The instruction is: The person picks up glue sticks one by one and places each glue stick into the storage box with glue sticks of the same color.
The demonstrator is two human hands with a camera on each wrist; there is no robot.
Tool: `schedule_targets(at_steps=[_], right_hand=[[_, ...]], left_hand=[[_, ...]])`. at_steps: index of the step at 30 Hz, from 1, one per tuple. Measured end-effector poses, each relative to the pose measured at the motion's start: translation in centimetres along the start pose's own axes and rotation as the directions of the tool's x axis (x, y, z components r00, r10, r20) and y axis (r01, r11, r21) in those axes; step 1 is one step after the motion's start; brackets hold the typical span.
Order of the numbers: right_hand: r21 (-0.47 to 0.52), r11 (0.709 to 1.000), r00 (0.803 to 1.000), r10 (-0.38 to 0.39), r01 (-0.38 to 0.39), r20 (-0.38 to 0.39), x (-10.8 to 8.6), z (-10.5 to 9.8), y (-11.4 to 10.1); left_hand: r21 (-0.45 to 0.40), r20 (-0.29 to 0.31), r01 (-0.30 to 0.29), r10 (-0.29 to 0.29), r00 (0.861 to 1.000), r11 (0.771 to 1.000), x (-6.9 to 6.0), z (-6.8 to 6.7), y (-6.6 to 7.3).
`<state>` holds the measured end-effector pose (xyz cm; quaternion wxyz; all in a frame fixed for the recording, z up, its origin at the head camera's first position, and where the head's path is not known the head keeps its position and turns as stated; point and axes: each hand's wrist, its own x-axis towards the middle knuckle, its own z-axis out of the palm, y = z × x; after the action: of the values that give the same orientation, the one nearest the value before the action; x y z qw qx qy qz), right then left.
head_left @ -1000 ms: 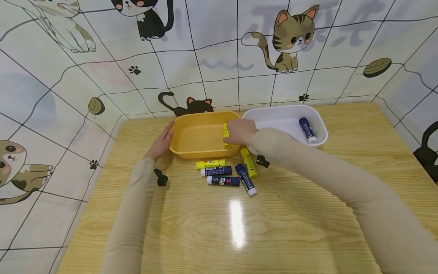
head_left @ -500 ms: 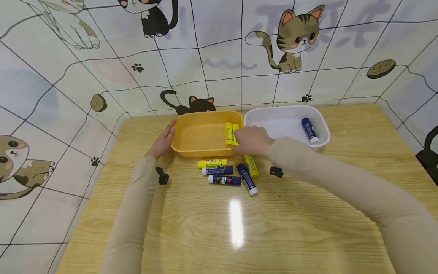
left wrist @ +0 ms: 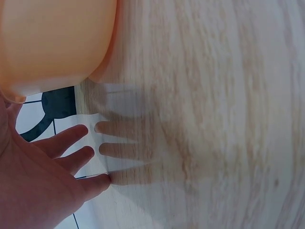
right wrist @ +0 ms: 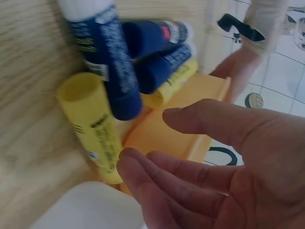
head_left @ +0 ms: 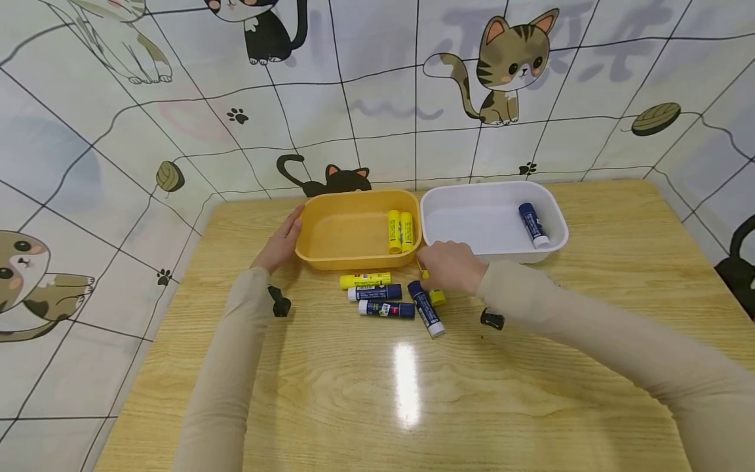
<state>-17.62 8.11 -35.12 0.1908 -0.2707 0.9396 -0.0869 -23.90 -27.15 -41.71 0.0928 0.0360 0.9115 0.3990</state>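
My left hand (head_left: 278,246) rests against the left end of the orange tray (head_left: 327,263), its fingers extended; the left wrist view shows them spread. Over the table in front of the trays is my right hand (head_left: 453,265), partly covering a yellow glue stick (head_left: 437,298). In the right wrist view, thumb and fingers are apart beside that yellow glue stick (right wrist: 93,126), with nothing pinched; contact cannot be told. Two yellow glue sticks (head_left: 394,232) lie side by side at the orange tray's right end. A dark blue glue stick (head_left: 426,309) lies slanted close to my right hand.
To the right of the orange tray stands a white tray (head_left: 466,219) with one dark blue glue stick (head_left: 533,225) in it. Another yellow glue stick (head_left: 366,280) and two dark blue ones (head_left: 386,309) lie before the orange tray. A cat-patterned wall (head_left: 383,154) rises behind.
My right hand let go of a yellow glue stick inside the orange tray, then moved toward me and right, over the yellow one on the table. The left hand stayed at the tray.
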Motion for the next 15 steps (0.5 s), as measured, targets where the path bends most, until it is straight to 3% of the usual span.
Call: schedule_targets(at_steps=[5,15], right_hand=[[-0.023,1.0,1.0,0.013,-0.013,-0.001,0.1,1.1,0.3],[-0.061,0.997,0.996,0.044,-0.049,-0.074,0.2,2.7,0.9]], left_hand=[[0.007,-0.006,-0.006,0.006,1.0,1.0,-0.1,0.0,0.1],[-0.005,-0.007,0.009,-0.009,1.0,1.0,0.1,0.0,0.0]])
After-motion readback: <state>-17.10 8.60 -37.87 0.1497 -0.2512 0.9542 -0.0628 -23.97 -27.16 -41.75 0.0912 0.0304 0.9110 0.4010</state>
